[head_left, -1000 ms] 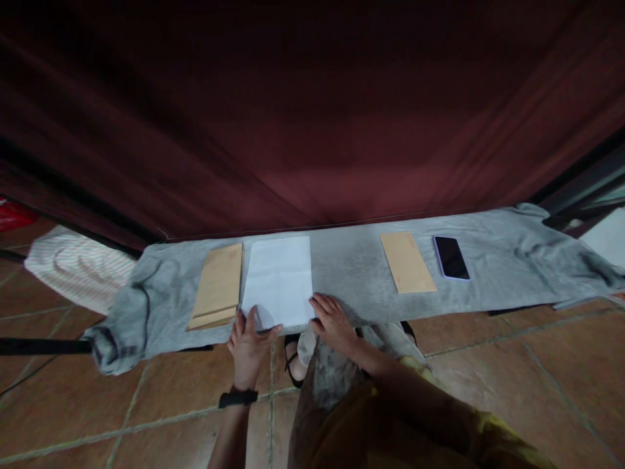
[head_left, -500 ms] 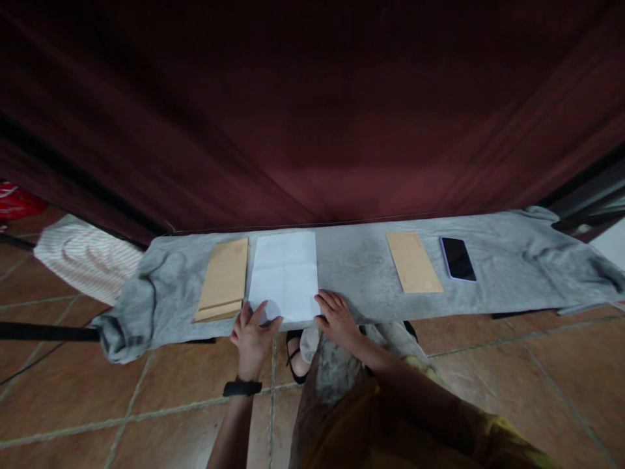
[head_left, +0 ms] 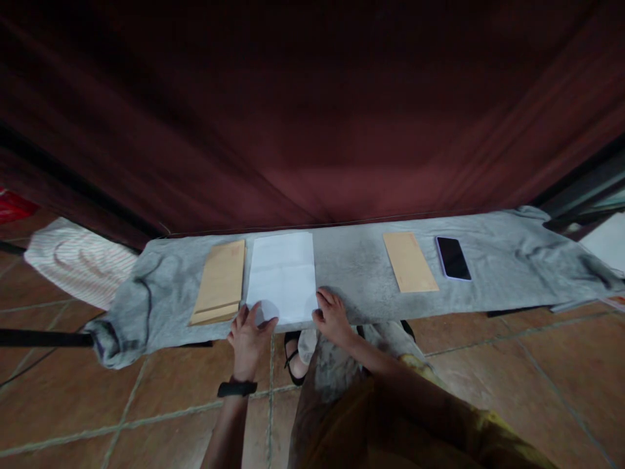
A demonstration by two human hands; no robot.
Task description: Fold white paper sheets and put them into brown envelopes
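Observation:
A white sheet of paper (head_left: 282,273) lies flat on a narrow surface draped in grey cloth (head_left: 351,267). My left hand (head_left: 249,339) pinches the sheet's near left corner, which curls up over the fingers. My right hand (head_left: 332,316) pinches the near right corner in the same way. A stack of brown envelopes (head_left: 219,281) lies just left of the sheet. Further right lies a single brown envelope (head_left: 409,262), and beside it a dark phone (head_left: 453,258). A black band sits on my left wrist.
A dark red curtain (head_left: 312,117) hangs right behind the surface. The floor is brown tile (head_left: 122,404). A striped cloth (head_left: 78,260) lies at the left on the floor. A black bar (head_left: 43,339) runs low at the left. My knees are under the surface's near edge.
Both hands have closed in on the sheet's near corners, which now lift slightly. The view has shifted a little; sheet, envelopes and phone stay put.

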